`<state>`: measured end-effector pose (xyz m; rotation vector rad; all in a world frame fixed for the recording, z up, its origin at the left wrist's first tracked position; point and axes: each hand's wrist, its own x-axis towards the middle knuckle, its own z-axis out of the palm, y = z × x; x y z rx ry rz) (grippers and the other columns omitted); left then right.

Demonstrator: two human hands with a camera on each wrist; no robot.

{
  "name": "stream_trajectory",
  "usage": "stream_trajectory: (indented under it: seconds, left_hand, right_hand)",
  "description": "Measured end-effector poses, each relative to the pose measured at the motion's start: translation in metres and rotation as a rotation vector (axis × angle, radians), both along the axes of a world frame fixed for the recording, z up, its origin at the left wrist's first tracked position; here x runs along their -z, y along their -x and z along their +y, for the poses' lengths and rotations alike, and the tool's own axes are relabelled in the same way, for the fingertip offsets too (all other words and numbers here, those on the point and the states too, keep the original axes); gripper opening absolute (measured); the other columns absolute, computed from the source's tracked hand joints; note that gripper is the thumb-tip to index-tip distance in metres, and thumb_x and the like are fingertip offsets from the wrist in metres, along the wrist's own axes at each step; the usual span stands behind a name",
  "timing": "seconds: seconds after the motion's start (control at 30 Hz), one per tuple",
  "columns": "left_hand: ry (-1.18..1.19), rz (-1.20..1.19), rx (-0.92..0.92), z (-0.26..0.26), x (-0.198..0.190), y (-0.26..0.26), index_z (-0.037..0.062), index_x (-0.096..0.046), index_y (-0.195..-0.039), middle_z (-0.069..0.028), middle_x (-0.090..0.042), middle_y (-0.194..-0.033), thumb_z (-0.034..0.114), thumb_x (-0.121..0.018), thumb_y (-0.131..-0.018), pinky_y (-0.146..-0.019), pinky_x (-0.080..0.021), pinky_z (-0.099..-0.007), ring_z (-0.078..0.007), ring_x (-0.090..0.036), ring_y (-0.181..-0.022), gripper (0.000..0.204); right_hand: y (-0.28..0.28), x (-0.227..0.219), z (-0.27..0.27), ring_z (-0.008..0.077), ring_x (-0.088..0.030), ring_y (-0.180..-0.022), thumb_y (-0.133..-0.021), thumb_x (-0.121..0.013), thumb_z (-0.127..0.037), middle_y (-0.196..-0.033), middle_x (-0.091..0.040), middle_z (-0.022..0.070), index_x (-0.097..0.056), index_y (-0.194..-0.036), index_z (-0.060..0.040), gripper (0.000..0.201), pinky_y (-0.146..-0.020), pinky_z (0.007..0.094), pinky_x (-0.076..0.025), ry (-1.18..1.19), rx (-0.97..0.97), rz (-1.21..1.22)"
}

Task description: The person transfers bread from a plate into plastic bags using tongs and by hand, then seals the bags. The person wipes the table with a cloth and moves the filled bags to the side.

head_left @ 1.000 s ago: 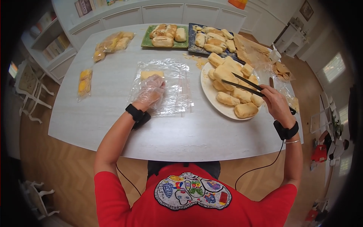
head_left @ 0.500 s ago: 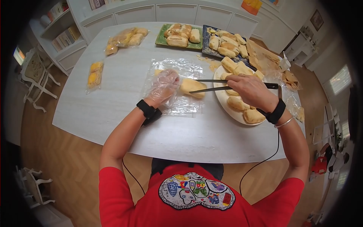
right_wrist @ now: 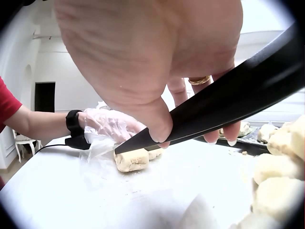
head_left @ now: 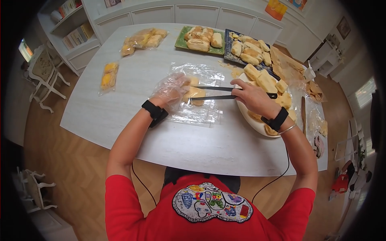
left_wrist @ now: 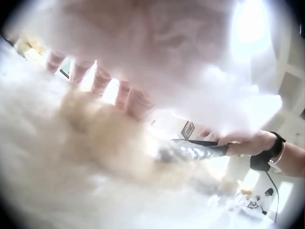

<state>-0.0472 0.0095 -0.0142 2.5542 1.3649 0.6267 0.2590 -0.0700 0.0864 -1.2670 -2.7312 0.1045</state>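
Note:
Clear plastic bags (head_left: 201, 116) lie flat at the middle of the table. Over their left part rests my left hand (head_left: 169, 89) in a clear glove, its fingers reaching down beside two pale rolls; its thumb is hidden. My right hand (head_left: 254, 98) holds black tongs (head_left: 220, 97), whose arms lie around the nearer roll (head_left: 194, 94). The other roll (head_left: 193, 81) sits just behind it. In the right wrist view the tongs (right_wrist: 224, 100) slope down to the roll (right_wrist: 131, 160), close to the gloved hand (right_wrist: 107, 123). The left wrist view is blurred.
A white plate (head_left: 246, 109) piled with rolls stands under and beside my right forearm. Farther back are a green tray (head_left: 181, 41) and a dark blue tray (head_left: 228, 45) of rolls. Wrapped rolls (head_left: 109, 77) lie at the left, more behind them. Brown paper (head_left: 286, 64) is at the right.
The tongs have moved left from the plate with a roll, which now lies beside the other roll over the bags. My left hand's fingers have shifted to the rolls' left side.

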Motion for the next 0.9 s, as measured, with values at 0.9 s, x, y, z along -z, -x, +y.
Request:
stream_trajectory:
  seconds: [0.9]
  left_hand:
    - [-0.013,0.569,0.089,-0.006,-0.015,-0.010,0.0131,-0.037,-0.145,-0.0212,-0.033,-0.151,0.041,-0.036,-0.099,-0.115,-0.026,-0.0458,-0.0429,-0.032,-0.137,0.054]
  right_hand:
    - [-0.002,-0.004,-0.013,0.0314,-0.061,-0.080,-0.082,-0.058,-0.005,-0.087,-0.059,0.0110,-0.061,-0.088,-0.0035,0.007,-0.071,0.0410,-0.048,-0.169,0.018,-0.003]
